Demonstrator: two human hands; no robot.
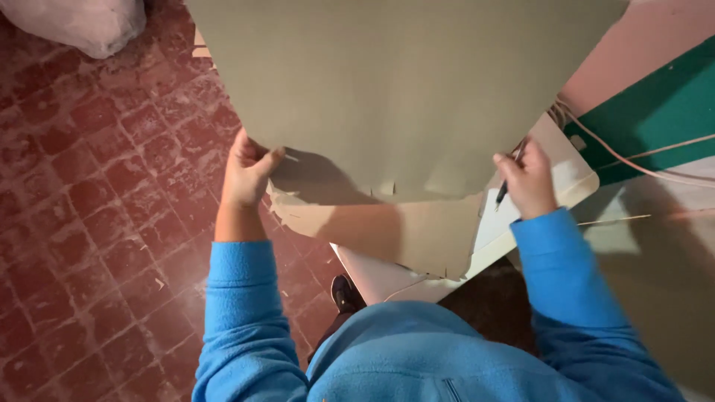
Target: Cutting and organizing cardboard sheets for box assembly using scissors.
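A large olive-grey cardboard sheet [402, 89] fills the upper middle of the head view. My left hand [246, 175] pinches its lower left edge. My right hand [529, 182] grips the sheet's lower right edge while a dark pen [503, 193] sticks out between its fingers. Under the sheet lies a tan cardboard piece [387, 231] with a ragged cut edge. It rests on a white board [566, 175]. Both arms wear blue fleece sleeves.
Red tiled floor [97, 223] spreads to the left, with a white plastic bag [82, 22] at the top left corner. A green surface [655, 112] and thin cords [633, 160] lie to the right. My dark shoe [344, 292] shows below the board.
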